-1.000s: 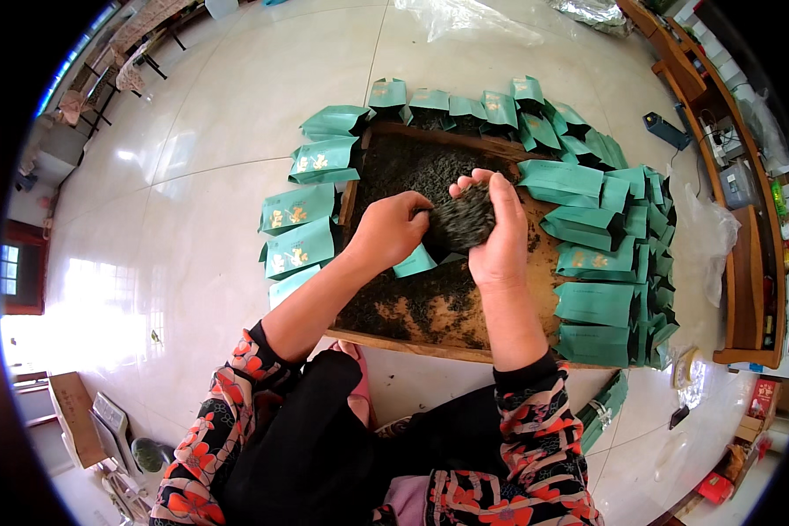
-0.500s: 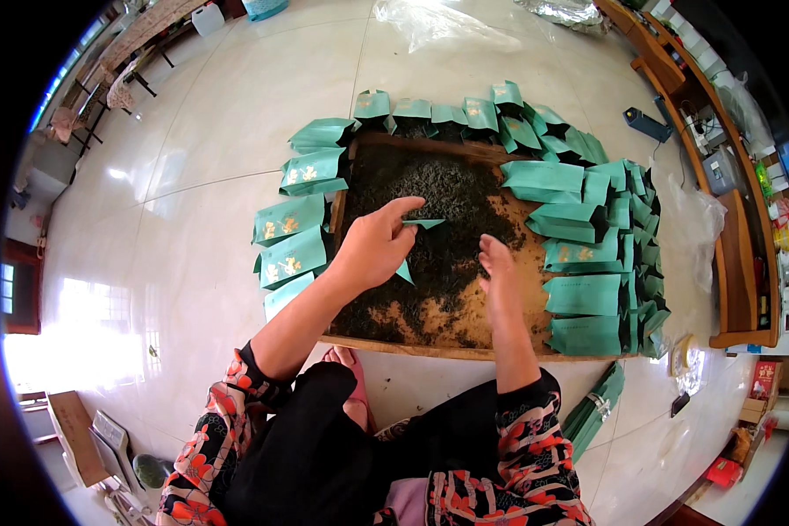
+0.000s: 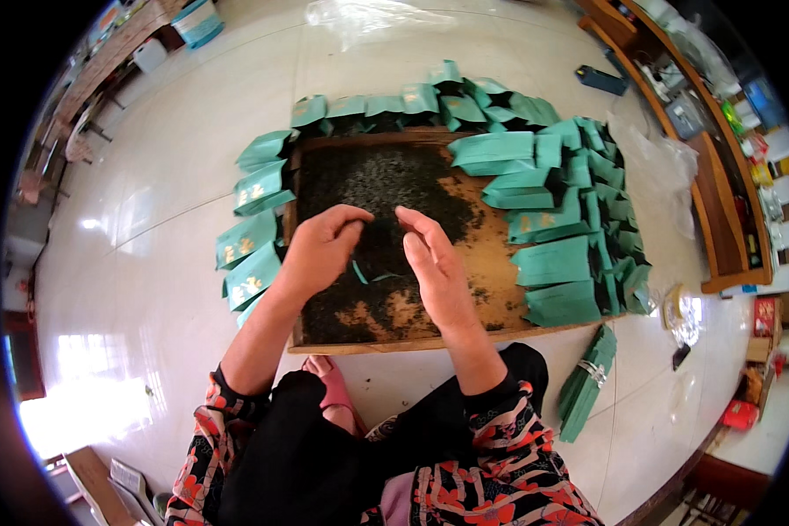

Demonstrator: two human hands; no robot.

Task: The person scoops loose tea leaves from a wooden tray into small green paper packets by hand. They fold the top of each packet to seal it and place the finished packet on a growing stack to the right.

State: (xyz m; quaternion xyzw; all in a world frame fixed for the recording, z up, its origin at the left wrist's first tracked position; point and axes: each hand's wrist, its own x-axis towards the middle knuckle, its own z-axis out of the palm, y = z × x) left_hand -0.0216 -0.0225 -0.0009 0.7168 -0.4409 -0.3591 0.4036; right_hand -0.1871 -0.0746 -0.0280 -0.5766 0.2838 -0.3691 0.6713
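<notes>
A shallow wooden tray (image 3: 491, 219) holds dark, loose, crumbly leaf material (image 3: 359, 175) over its tan bottom. My left hand (image 3: 320, 254) is curled at the middle of the tray, thumb and forefinger on the dark mouth of a green paper bag (image 3: 368, 276), which is mostly hidden among the leaves. My right hand (image 3: 434, 272) faces it from the right, fingers loosely bent and thumb apart, with nothing visible in its grasp. Green bags line the tray's left (image 3: 247, 237), back (image 3: 421, 101) and right (image 3: 552, 263) sides, several stacked in rows.
A bundle of flat green bags (image 3: 587, 381) lies front right. Clear plastic sheeting (image 3: 377, 22) lies behind, a dark box (image 3: 600, 79) back right, a tape roll (image 3: 675, 307) at right. A wooden cabinet (image 3: 719, 210) borders the right, a cardboard box (image 3: 96, 478) the lower left.
A second ago my right hand held a heap of leaves against the bag; it has since emptied and moved left, closer to my left hand. The whole view has shifted somewhat.
</notes>
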